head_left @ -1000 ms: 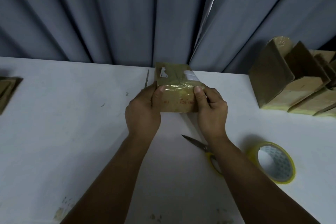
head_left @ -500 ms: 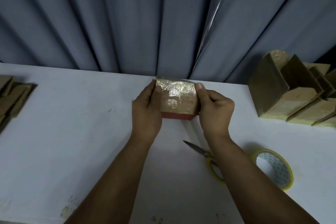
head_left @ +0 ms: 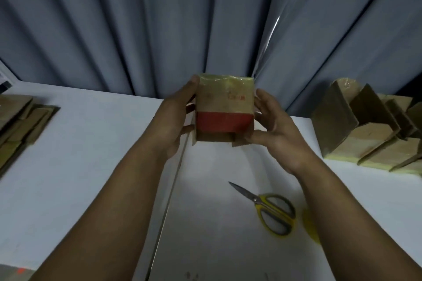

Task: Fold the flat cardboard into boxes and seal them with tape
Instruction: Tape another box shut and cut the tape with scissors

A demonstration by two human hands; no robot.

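A small cardboard box [head_left: 225, 107] with a red band across its lower part is lifted above the white table [head_left: 91, 178], between both hands. Shiny tape covers its top end; loose flaps hang at its bottom. My left hand [head_left: 175, 118] grips its left side, thumb up along the edge. My right hand [head_left: 271, 125] holds the right side, fingers spread and thumb under the bottom corner. Yellow-handled scissors [head_left: 271, 211] lie on the table below. A yellow tape roll [head_left: 309, 226] peeks out from behind my right forearm.
A pile of flat cardboard [head_left: 20, 118] lies at the table's left edge. Several folded, taped boxes [head_left: 365, 128] are stacked at the right. A grey curtain [head_left: 205, 18] hangs right behind the table.
Both hands lifted the box off the table and turned it, so the side with the red band now faces me. My right hand's fingers have spread along the side.
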